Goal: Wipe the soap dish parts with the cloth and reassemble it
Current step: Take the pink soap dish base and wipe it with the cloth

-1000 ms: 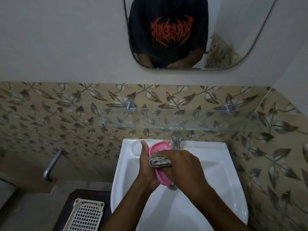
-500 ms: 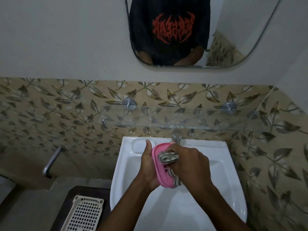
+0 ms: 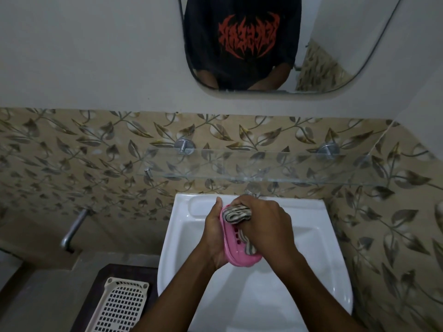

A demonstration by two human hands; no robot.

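Observation:
Over the white sink, my left hand [image 3: 214, 236] grips a pink slotted soap dish part [image 3: 236, 256] by its left edge, holding it tilted on its side. My right hand [image 3: 266, 226] is closed around a folded grey-and-white striped cloth [image 3: 236, 214] and presses it against the upper inside of the pink part. A strip of the cloth hangs down under my right palm. No other soap dish part is visible.
The white sink [image 3: 311, 259] fills the centre, with a tap [image 3: 251, 191] behind my hands. A glass shelf [image 3: 263, 173] juts out above it. A cream perforated tray [image 3: 119, 305] lies on a dark stand at the lower left. A metal pipe [image 3: 74, 226] sticks from the left wall.
My right hand has slid the cloth up the pink part, from its middle toward its top end. The slotted inside of the part now faces up more.

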